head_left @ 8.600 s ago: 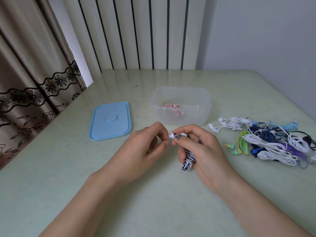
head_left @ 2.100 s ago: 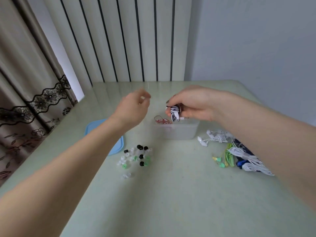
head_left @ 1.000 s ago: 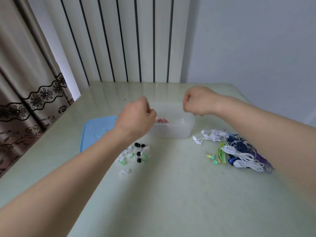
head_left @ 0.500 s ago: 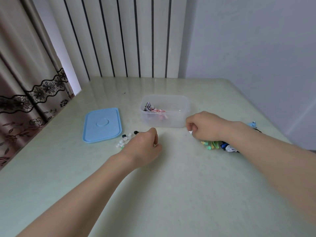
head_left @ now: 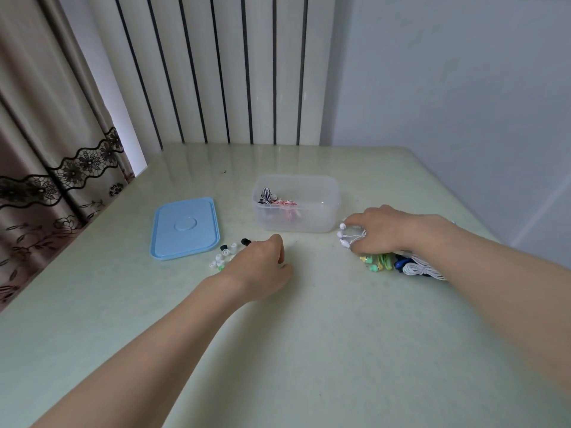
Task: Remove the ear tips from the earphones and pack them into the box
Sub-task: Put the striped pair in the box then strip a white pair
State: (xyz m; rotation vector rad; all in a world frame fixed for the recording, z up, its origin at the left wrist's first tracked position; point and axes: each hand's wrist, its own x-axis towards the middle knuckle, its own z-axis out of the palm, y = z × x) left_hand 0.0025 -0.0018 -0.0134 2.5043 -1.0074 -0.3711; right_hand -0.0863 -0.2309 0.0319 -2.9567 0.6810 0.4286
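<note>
Beside the clear box [head_left: 296, 205] on the counter [head_left: 309, 350], the right hand [head_left: 381, 231] grips a white earphone bundle [head_left: 347, 236] at the edge of the earphone pile [head_left: 401, 264]. Lifting may drag tangled neighbouring cords along. The left hand [head_left: 262, 267] rests with fingers curled beside the loose ear tips [head_left: 225, 256]; a careless sweep may scatter them.

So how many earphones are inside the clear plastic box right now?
2: black-and-white striped earphones at the clear plastic box's left end, and red-and-white earphones just right of them. More may be hidden underneath.
</note>
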